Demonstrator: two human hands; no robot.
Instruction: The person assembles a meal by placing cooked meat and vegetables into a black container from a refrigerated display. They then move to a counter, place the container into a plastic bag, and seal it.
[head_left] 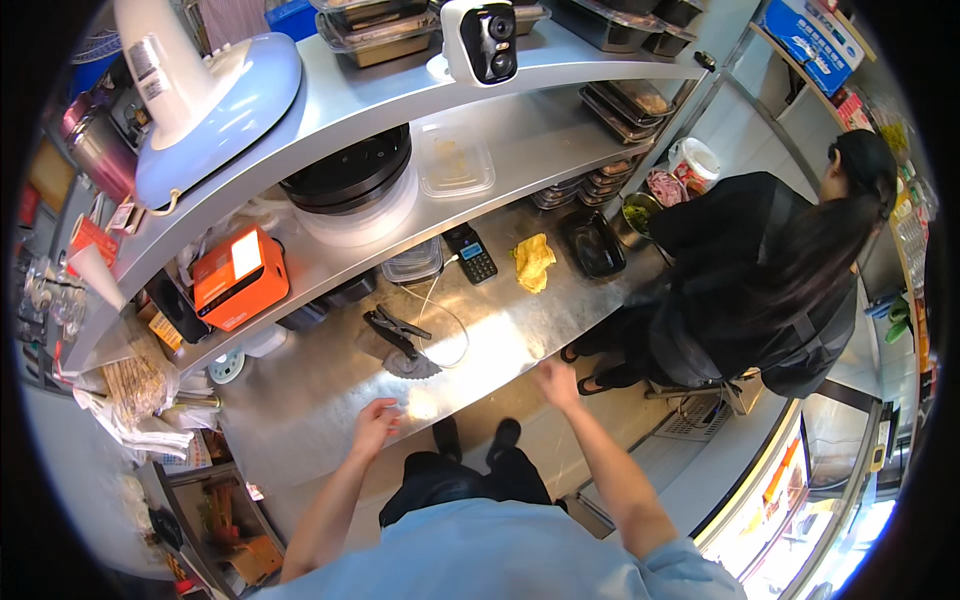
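My left hand (375,425) is held over the near edge of the steel counter (300,420), its fingers apart and nothing in them. At the counter's front edge, further right, is my right hand (556,384), with its fingers curled in and no object showing. Beyond the hands, a black hinged tool that looks like a stapler (397,328) lies by a dark grey cloth (412,365). A white cable (466,335) loops beside it, up to a black keypad handset (470,256). Right of that are a crumpled yellow cloth (534,263) and a black plastic tray (592,244).
A person in black (740,270) stands at the right, by a metal pot (637,215) of greens. The shelf above holds an orange printer (240,280), a round black-lidded tub (355,180) and a clear lid (455,160). A white camera (480,42) and a scale (220,110) stand on top.
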